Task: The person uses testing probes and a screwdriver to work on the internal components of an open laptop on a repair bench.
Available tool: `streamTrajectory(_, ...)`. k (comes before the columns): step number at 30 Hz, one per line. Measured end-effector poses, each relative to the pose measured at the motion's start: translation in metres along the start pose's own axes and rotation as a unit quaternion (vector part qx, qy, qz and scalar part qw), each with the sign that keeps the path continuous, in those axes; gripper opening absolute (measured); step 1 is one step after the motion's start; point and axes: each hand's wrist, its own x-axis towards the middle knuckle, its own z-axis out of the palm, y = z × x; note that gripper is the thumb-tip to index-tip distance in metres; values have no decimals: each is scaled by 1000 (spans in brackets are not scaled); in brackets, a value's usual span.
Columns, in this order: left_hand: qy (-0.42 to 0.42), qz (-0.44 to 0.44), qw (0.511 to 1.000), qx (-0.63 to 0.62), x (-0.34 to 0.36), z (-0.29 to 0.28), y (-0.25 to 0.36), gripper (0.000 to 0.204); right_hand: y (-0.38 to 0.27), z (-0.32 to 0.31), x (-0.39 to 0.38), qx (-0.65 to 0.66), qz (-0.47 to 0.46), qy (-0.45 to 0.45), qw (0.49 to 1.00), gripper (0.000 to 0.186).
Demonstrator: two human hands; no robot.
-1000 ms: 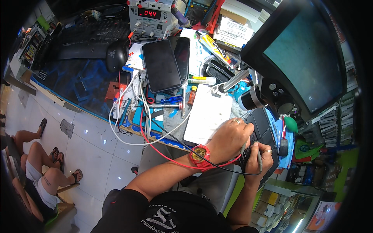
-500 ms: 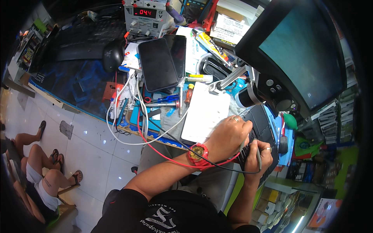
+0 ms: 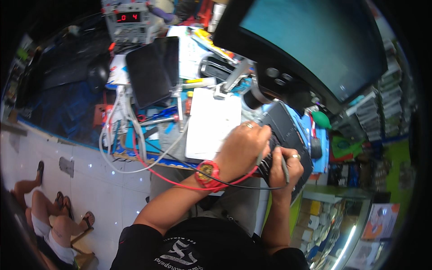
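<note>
My left hand, with a red watch on the wrist, is closed on a slim grey probe with a red lead. My right hand grips a second probe with a black lead. Both hands are close together over a black device, which looks like a laptop or its case; the probe tips are too small to make out. A white pad lies just left of them. A microscope lens with a large screen overhangs the device.
Phones, cables and tools crowd the bench before a power supply. A mouse sits left. A green blower is at right. Another person's legs are at lower left, a glass case at lower right.
The whole view has shifted and tilted slightly, moving the bench leftward in the picture and blurring it. My hands keep their grip on the probes over the black device.
</note>
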Motion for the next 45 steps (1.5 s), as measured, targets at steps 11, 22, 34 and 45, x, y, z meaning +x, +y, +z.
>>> streamTrajectory(11, 12, 3, 1000, 6, 0, 7, -1, 14, 2, 0, -2, 16, 3, 2, 1000, 9)
streamTrajectory(22, 13, 4, 1000, 2, -2, 3, 0, 14, 0, 1, -2, 7, 16, 4, 1000, 10)
streamTrajectory(34, 37, 20, 999, 7, -5, 9, -4, 18, 0, 1, -3, 11, 39, 1, 999, 13)
streamTrajectory(45, 37, 16, 999, 12, -4, 9, -2, 18, 1, 1, -3, 11, 41, -6, 999, 15)
